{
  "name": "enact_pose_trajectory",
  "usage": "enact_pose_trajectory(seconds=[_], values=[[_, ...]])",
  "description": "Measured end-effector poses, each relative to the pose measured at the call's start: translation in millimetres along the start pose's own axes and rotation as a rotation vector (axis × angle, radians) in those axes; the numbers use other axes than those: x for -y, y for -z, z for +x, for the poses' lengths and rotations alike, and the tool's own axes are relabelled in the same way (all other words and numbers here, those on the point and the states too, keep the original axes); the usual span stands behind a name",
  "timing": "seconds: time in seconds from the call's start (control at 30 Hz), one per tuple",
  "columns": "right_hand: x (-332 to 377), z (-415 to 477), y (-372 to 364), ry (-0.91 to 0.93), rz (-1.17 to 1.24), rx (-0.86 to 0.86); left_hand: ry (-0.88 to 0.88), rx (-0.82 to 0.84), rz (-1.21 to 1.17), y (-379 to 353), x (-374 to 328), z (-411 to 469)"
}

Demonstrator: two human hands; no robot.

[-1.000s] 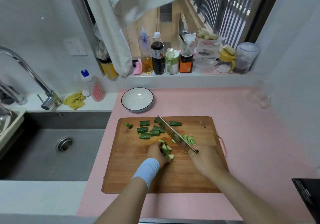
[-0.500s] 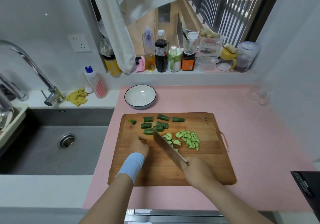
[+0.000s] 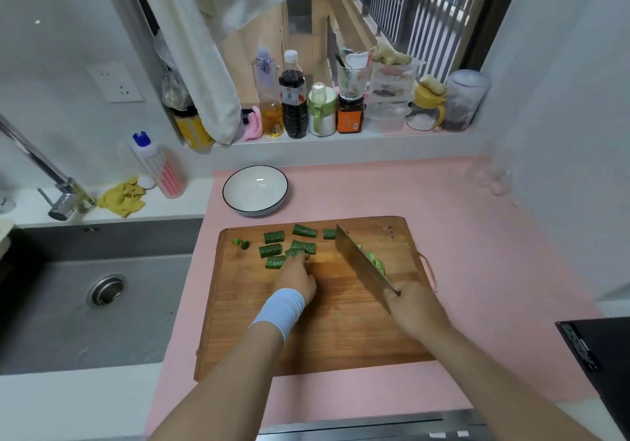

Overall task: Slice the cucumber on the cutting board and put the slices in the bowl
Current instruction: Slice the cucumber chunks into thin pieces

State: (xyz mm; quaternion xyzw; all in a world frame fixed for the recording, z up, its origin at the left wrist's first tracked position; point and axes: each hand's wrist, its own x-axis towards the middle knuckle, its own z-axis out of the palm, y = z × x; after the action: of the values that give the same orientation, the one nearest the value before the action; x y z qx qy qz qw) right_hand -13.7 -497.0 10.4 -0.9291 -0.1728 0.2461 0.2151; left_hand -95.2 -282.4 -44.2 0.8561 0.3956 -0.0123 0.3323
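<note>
Cucumber cutting on a wooden cutting board [image 3: 306, 338] at the centre of the frame.

The left hand [image 3: 296, 280], with a pale blue wristband [image 3: 279, 311], reaches to the cucumber chunks [image 3: 272, 237] scattered along the board's upper left; its fingertips touch one chunk, but whether they pinch it cannot be told. The right hand [image 3: 414, 307], at centre right, is clamped round the handle of the knife [image 3: 361, 263], whose broad blade slants toward the board's upper edge and hides part of the pile of thin slices [image 3: 376, 265] behind it. The white bowl [image 3: 255, 190] stands on the pink worktop [image 3: 477, 236] just above the board's upper left corner, with no cucumber in it. A steel sink [image 3: 85, 304] fills the left of the frame.
</note>
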Motion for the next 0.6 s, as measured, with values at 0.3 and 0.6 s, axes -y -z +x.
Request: enact_pose_trajectory(seconds=[0.3,0.6], values=[[4,18,30,0.009,0.22,-0.093,-0.324,-0.045,0.287,-15,-40,71],[3,43,18,-0.019,0.247,-0.09,-0.386,-0.042,0.474,-31,-47,116]])
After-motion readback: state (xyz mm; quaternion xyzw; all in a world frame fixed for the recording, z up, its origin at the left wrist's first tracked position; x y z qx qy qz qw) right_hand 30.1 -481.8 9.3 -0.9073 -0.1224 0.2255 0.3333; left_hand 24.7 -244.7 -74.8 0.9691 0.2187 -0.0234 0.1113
